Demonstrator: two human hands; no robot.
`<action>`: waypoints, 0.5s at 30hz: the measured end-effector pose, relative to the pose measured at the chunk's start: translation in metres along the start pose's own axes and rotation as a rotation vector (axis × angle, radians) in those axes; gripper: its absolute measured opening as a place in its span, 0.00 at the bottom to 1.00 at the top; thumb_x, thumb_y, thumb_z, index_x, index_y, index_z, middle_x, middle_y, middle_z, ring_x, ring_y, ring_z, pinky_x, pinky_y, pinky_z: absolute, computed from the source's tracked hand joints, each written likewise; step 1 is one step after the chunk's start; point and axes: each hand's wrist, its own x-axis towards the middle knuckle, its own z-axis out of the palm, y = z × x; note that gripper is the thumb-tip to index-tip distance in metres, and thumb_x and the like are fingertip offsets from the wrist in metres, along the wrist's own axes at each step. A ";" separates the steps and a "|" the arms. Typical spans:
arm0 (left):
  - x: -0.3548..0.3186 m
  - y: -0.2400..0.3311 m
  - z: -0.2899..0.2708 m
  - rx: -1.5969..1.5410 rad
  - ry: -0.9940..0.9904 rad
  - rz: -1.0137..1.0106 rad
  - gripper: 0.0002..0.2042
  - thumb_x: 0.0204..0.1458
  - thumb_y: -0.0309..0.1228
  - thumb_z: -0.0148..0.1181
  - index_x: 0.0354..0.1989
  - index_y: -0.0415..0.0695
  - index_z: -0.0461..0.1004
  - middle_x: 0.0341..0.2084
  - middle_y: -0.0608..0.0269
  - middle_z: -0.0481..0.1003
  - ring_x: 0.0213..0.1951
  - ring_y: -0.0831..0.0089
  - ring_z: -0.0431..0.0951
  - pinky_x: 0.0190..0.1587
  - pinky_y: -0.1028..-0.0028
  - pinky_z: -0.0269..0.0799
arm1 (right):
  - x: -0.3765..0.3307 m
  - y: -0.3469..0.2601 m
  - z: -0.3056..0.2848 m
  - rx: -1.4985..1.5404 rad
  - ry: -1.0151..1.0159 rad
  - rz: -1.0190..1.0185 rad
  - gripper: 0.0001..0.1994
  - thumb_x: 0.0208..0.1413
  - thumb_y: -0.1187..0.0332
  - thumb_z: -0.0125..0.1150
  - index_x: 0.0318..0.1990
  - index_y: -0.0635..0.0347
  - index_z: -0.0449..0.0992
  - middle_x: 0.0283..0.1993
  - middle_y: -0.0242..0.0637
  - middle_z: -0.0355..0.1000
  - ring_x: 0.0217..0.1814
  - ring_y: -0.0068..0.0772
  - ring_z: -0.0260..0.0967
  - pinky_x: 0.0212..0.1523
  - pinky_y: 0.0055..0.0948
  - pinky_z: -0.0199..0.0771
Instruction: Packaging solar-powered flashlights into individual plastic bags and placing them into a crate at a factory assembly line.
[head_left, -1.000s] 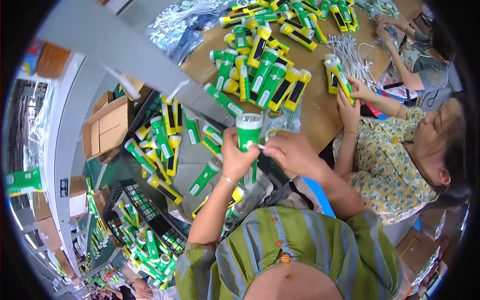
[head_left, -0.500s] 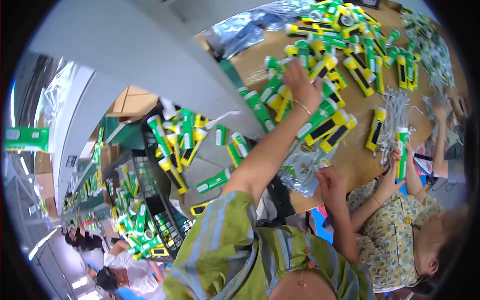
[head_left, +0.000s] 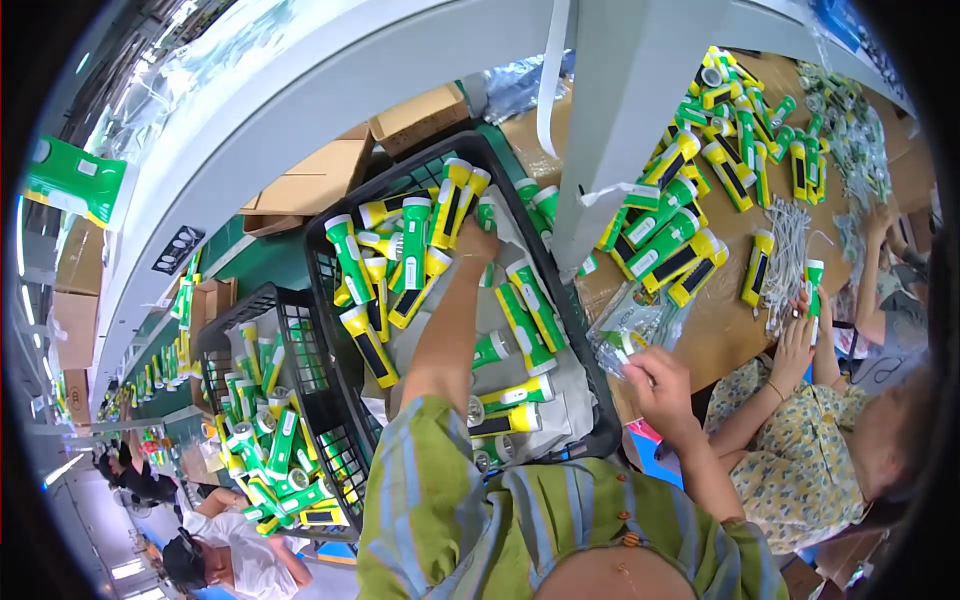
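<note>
My left hand reaches into a black wire crate lined with white sheet and holding several green and yellow flashlights. Its fingers curl down among the flashlights at the crate's far side; whether they grip one is hidden. My right hand is at the near edge of the brown table, pinching a clear plastic bag from a loose pile there. Both of my forearms come out of green striped sleeves.
A second black crate of flashlights stands to the left. More flashlights and white cords cover the table. A white post rises between crate and table. A co-worker's hands hold a flashlight at right. Cardboard boxes sit behind.
My left hand has swung from the flashlight pile on the table over to the crate on the left. My right hand has come up to the clear bags.
</note>
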 end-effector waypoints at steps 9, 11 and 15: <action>-0.156 0.079 -0.121 -0.734 -0.516 -0.038 0.21 0.42 0.26 0.61 0.46 0.37 0.63 0.32 0.60 0.72 0.32 0.73 0.72 0.35 0.75 0.70 | 0.023 -0.019 0.044 0.151 -0.077 -0.096 0.03 0.49 0.75 0.56 0.32 0.64 0.73 0.29 0.42 0.66 0.31 0.41 0.66 0.32 0.31 0.66; -0.187 0.078 -0.127 -0.753 -0.538 0.115 0.24 0.44 0.25 0.59 0.51 0.37 0.58 0.34 0.61 0.70 0.35 0.73 0.72 0.37 0.75 0.70 | 0.032 -0.025 0.059 0.224 -0.138 -0.166 0.04 0.50 0.74 0.55 0.32 0.64 0.74 0.30 0.42 0.67 0.31 0.42 0.66 0.32 0.31 0.66; -0.222 0.092 -0.146 -0.892 -0.567 0.072 0.36 0.41 0.21 0.59 0.60 0.40 0.48 0.45 0.63 0.64 0.45 0.75 0.67 0.45 0.75 0.66 | 0.024 -0.027 0.075 0.293 -0.197 -0.202 0.04 0.49 0.76 0.56 0.32 0.65 0.74 0.27 0.40 0.65 0.29 0.37 0.65 0.30 0.29 0.65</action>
